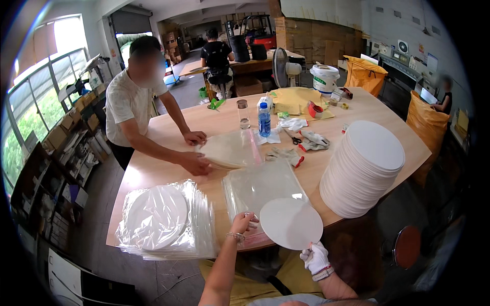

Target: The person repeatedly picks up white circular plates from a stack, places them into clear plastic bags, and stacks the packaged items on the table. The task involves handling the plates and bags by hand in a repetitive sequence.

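My right hand [315, 258], in a white glove, grips the near edge of a round white disc [291, 223]. The disc lies tilted over the near right part of a stack of clear plastic bags [263, 186]. My left hand [244, 223], bare with a bracelet at the wrist, is left of the disc. Its fingers are curled at the near edge of the bags and look closed on the thin film of a clear bag. A tall, leaning stack of white discs [357, 171] stands to the right. Bagged discs [158, 217] are piled on the left.
Across the table [178, 127], a co-worker's hands [196, 153] rest on another stack of clear bags [229, 148]. Beyond are a blue-capped bottle [264, 121], scissors [292, 136], work gloves [314, 140], a tape roll [315, 109] and a white bucket [325, 80]. A stool [407, 247] stands at right.
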A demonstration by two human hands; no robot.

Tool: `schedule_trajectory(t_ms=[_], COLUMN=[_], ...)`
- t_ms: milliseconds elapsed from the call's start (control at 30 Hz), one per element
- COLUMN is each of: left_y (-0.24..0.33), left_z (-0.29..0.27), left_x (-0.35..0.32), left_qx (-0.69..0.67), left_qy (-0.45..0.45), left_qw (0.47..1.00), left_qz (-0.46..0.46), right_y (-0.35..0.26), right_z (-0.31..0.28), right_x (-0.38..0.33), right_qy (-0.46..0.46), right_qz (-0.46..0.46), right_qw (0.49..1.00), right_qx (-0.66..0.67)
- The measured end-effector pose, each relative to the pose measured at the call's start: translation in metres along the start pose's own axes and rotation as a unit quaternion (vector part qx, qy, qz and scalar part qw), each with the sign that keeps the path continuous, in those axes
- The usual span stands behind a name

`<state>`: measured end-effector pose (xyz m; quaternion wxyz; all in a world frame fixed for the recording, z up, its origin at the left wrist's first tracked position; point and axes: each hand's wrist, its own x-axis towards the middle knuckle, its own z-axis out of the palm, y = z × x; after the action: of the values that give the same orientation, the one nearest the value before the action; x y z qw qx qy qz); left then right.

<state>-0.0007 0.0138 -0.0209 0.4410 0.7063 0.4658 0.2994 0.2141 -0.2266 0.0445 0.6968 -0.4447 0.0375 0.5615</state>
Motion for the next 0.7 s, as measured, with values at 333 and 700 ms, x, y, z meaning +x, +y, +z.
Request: schedule_trajectory(t_ms=[333,700], left_y=[0.076,0.032], left_z=[0.04,0.158], left_x=[-0.058,-0.059], left_qx=[-0.216,-0.36], left_qy=[0.266,0.075], left_qw=[0.938,0.926], left_qz=[0.059,-0.081], right_y=[0.007,0.009], right_z=[0.025,0.041], right_x=[-0.002,-0.013], right_qy=[-0.021,-0.017], right_qz=[0.003,-0.018], right_qw=[0.999,1.0], right_qx=[0.042,-0.012])
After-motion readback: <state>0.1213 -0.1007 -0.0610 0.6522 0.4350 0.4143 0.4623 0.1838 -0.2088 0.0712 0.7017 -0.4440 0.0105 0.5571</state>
